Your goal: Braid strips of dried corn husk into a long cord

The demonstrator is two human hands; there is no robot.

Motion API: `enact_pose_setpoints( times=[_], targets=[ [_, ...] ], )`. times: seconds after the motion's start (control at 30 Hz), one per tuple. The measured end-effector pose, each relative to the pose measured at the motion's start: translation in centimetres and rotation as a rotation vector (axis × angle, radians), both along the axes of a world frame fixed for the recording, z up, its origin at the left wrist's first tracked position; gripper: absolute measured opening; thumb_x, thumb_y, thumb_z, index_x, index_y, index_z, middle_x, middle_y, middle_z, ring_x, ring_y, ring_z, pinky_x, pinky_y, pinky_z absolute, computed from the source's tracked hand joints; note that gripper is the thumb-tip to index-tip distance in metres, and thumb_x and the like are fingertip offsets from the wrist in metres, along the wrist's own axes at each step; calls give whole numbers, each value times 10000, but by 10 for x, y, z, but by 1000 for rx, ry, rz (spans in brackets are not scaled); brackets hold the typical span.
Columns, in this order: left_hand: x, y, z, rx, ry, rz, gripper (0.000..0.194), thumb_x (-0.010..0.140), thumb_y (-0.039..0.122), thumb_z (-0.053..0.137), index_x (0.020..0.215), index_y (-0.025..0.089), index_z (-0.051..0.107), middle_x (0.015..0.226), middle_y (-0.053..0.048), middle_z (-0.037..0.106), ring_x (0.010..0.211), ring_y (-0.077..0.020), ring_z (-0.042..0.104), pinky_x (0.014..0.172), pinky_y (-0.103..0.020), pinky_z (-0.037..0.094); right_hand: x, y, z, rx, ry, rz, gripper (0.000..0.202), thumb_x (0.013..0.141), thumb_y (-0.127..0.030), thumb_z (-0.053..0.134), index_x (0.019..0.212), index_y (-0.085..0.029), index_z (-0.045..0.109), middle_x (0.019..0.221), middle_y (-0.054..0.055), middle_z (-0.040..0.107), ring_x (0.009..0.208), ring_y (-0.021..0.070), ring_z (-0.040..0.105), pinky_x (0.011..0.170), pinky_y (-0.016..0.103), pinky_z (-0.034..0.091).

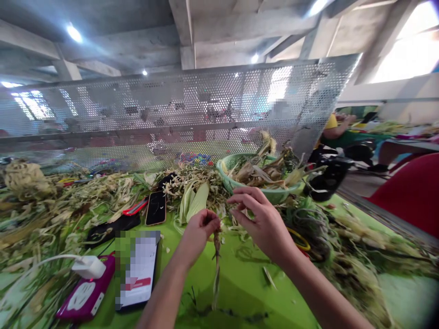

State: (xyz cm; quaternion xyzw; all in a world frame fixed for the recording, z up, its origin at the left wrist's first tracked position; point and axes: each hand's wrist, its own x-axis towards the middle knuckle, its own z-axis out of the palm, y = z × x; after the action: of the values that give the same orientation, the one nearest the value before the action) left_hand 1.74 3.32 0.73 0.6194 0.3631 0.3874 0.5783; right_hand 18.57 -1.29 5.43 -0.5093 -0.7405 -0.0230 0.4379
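My left hand (203,225) pinches the top of a thin twisted strand of dried plant fibre (216,269), which hangs down over the green table (250,292). To its right, my right hand (255,212) is raised with its fingers apart and curved, holding nothing. Pale green husk leaves (198,202) lie just behind my left hand. Behind my right hand stands a green basket (224,179) filled with dried husks (262,173).
A lit phone (139,269), a purple power bank (87,292), a dark phone (156,208) and a red cutter (135,207) lie left. Fibre heaps flank both sides. A perforated metal screen (164,114) stands behind; a person (334,128) sits far right.
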Motion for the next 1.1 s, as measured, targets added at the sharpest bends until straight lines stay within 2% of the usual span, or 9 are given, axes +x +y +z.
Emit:
enact_pose_setpoints(
  times=[0.07,0.13,0.23,0.47,0.63,0.8,0.93,1.1],
  targets=[
    [-1,2,-1,11,-22,8,260,762,405,596,833,157,569,759,1,556,710,-128,495,678,-243,376,-2,1,-3,-57,10,33,114,834,-170,541,876,-203,641,974,66,588,813,170,583,728,284,476],
    [-2,2,0,8,-54,-6,265,759,407,605,835,156,568,764,5,547,718,-125,487,695,-242,373,-4,3,-8,-122,-2,45,93,817,-178,574,853,-204,656,899,52,599,808,176,584,714,281,474],
    [-2,0,3,-15,-102,-47,268,760,406,614,844,158,555,777,10,533,737,-123,484,705,-235,372,-5,8,-15,-192,-17,39,128,789,-169,616,897,-212,670,890,40,603,788,170,588,701,273,468],
    [-2,0,1,-7,-100,-36,228,775,368,608,842,157,554,773,15,521,738,-118,477,685,-222,365,-10,5,-12,-220,-23,29,90,781,-121,598,740,-189,642,814,17,587,728,146,562,663,244,428],
    [-3,5,-4,-30,-114,11,217,715,320,667,816,153,572,753,18,554,719,-115,496,677,-223,371,-14,3,-14,-252,10,77,84,758,-108,594,735,-180,631,793,17,579,698,139,543,625,229,404],
    [-4,6,-2,-52,-98,72,206,649,230,709,783,139,583,725,11,583,694,-110,520,667,-220,392,-12,5,-17,-297,107,150,64,781,-162,595,740,-175,643,769,10,600,703,134,549,629,218,397],
    [-3,4,2,-41,-81,92,203,636,214,720,768,135,587,707,6,594,681,-108,528,664,-219,404,-11,9,-21,-357,182,118,128,828,-221,543,755,-179,639,698,-8,615,658,132,542,584,212,378],
    [-2,2,3,-20,-83,95,200,635,198,721,777,142,592,713,11,598,681,-103,529,658,-210,411,-10,12,-27,-396,223,119,105,746,-161,600,824,-196,662,721,-18,663,646,129,565,589,202,384]
  ],
)
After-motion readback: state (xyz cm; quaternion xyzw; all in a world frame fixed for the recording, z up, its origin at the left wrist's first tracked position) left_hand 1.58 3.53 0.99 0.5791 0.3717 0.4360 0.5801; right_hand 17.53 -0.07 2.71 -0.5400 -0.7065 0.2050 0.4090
